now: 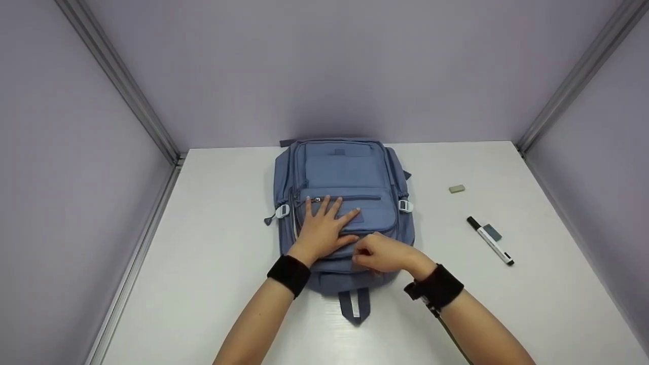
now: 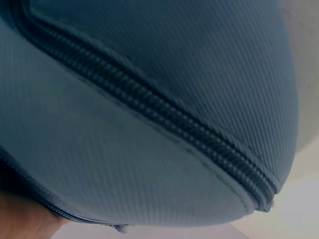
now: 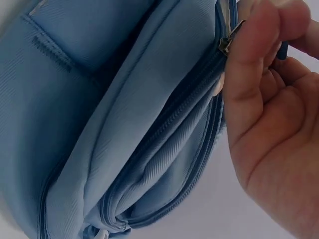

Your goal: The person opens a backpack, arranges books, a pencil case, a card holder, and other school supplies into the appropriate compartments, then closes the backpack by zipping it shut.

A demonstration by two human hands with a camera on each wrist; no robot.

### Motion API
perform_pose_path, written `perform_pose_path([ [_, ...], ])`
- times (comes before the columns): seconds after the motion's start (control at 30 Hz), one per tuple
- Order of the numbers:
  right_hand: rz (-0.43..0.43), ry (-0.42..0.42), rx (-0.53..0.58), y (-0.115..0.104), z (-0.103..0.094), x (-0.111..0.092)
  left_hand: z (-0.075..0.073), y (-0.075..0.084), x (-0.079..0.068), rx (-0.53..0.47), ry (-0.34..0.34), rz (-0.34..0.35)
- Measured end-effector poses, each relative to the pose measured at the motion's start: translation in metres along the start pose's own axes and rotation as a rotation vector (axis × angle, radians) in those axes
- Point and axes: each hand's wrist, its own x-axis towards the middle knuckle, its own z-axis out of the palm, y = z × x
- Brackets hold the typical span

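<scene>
A blue backpack (image 1: pixel 340 172) lies on the white table, its top loop pointing toward me. My left hand (image 1: pixel 324 228) rests on the front pocket with its fingers spread and straight. Just right of it, my right hand (image 1: pixel 383 251) has curled fingers. In the right wrist view, the right hand (image 3: pixel 279 94) pinches a zipper pull (image 3: pixel 225 46), and the zipper (image 3: pixel 172 117) below it gapes along the bag's edge. The left wrist view shows a closed zipper (image 2: pixel 144 104) close up, with part of the left hand (image 2: pixel 25 219) at lower left.
Right of the backpack lie a small beige block (image 1: pixel 457 188), a white marker (image 1: pixel 491 241) with a black cap and a dark grey-green flat piece (image 1: pixel 492 232) beside the marker. Pale walls (image 1: pixel 334 66) enclose the white table (image 1: pixel 218 213) at the back and sides.
</scene>
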Motion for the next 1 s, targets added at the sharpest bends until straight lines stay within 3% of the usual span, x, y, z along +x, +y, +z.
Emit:
perform_pose_path([
  [0.17, 0.026, 0.057, 0.03, 0.005, -0.007, -0.005, -0.007, 0.0, -0.004, -0.022, 0.1, 0.083],
  [0.3, 0.044, 0.117, 0.02, 0.007, -0.013, -0.008, -0.011, 0.001, -0.008, -0.108, 0.261, 0.229],
  [0.4, 0.065, 0.138, 0.029, 0.007, -0.016, -0.009, -0.011, 0.005, -0.012, -0.17, 0.329, 0.326],
  [0.5, 0.069, 0.146, 0.054, 0.004, -0.016, -0.008, -0.007, 0.011, -0.015, -0.171, 0.331, 0.366],
  [0.77, 0.002, 0.142, 0.105, 0.005, -0.014, -0.005, -0.003, 0.024, -0.014, -0.138, 0.272, 0.359],
  [0.83, -0.006, 0.196, 0.098, 0.008, -0.015, -0.006, -0.004, 0.025, -0.015, -0.138, 0.249, 0.356],
  [0.9, -0.034, 0.302, 0.037, 0.012, -0.016, -0.007, -0.006, 0.026, -0.015, -0.131, 0.229, 0.353],
  [1.0, -0.094, 0.472, -0.175, 0.022, -0.014, -0.006, -0.008, 0.027, -0.015, -0.114, 0.204, 0.351],
])
